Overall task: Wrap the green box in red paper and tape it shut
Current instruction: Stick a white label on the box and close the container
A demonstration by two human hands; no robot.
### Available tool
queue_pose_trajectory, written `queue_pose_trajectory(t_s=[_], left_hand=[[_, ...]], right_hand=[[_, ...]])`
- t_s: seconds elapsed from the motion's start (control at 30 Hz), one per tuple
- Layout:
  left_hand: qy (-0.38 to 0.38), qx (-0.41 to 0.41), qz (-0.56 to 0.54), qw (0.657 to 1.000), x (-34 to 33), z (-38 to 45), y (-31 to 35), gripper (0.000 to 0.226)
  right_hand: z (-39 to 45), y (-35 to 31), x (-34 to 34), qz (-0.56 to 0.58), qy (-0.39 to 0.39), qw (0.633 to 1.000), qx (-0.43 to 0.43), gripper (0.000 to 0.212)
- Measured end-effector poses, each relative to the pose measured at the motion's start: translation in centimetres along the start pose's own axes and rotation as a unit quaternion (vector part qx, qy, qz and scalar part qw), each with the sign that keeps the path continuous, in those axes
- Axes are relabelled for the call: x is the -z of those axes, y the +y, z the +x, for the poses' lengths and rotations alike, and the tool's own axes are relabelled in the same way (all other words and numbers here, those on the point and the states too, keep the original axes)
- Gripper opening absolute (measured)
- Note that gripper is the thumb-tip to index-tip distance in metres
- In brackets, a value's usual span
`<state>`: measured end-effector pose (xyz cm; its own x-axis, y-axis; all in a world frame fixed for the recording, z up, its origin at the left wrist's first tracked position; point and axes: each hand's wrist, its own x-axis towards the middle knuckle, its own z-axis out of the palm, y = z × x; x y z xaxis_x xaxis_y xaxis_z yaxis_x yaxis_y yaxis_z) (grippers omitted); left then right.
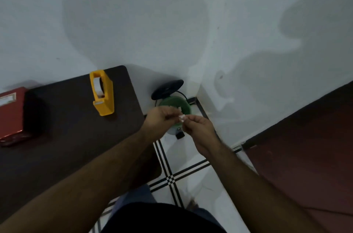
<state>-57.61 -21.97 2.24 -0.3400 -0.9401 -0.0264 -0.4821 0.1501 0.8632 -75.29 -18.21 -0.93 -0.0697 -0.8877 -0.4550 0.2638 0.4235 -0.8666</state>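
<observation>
A box wrapped in glossy red paper (11,114) lies at the far left edge of the dark brown surface (66,137), cut off by the picture's border; a pale strip of tape or a label shows on its top face, and its near end looks crumpled and shiny. No green shows through the wrapping. A yellow plastic tape dispenser (103,92) with a white roll in it stands upright near the surface's far right corner, well apart from the box.

Both hands are off the surface, past its right edge and above the floor. The left hand (159,120) and the right hand (198,127) meet fingertip to fingertip, each pinching narrowly on a small white piece of tape (181,117) held between them. Both forearms reach forward from the bottom of the view, bare.

Below the hands, on the white tiled floor (191,175) with black lines, sits a round green bin (176,104) beside a black rounded object (167,88) against the wall.
</observation>
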Motion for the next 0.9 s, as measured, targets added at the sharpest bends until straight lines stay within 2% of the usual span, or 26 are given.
queue_pose_trajectory(t_s=[0.1,0.2,0.3,0.43,0.53,0.6,0.77,0.9], left_hand=[[0.02,0.016,0.035,0.999,-3.3,2.2,-0.2,0.012],[0.062,0.085,0.01,0.994,-6.0,5.9,-2.8,0.013],[0.089,0.187,-0.014,0.978,-8.2,10.2,-6.4,0.017],[0.146,0.276,-0.029,0.95,-10.8,16.6,-12.6,0.012],[0.168,0.353,-0.04,0.92,-13.3,19.9,-19.3,0.017],[0.186,0.387,-0.05,0.902,-14.9,21.9,-23.1,0.022],[0.192,0.409,-0.027,0.892,-18.2,24.5,-31.4,0.027],[0.189,0.433,-0.054,0.88,-20.0,26.0,-36.3,0.029]], right_hand=[[3.2,-0.5,2.8,0.014,-0.012,0.998,-0.053,0.01],[7.9,-0.8,4.5,-0.001,-0.04,0.995,-0.096,0.018],[13.3,-0.1,5.3,-0.072,-0.048,0.99,-0.108,0.017],[22.0,3.3,5.9,-0.194,-0.02,0.976,-0.096,0.014],[28.2,7.2,6.9,-0.373,-0.038,0.923,-0.081,0.019],[32.8,9.9,7.5,-0.455,-0.065,0.886,-0.069,0.025],[40.4,16.3,8.1,-0.553,-0.119,0.822,-0.07,0.031],[44.2,19.3,8.0,-0.567,-0.107,0.813,-0.081,0.035]])
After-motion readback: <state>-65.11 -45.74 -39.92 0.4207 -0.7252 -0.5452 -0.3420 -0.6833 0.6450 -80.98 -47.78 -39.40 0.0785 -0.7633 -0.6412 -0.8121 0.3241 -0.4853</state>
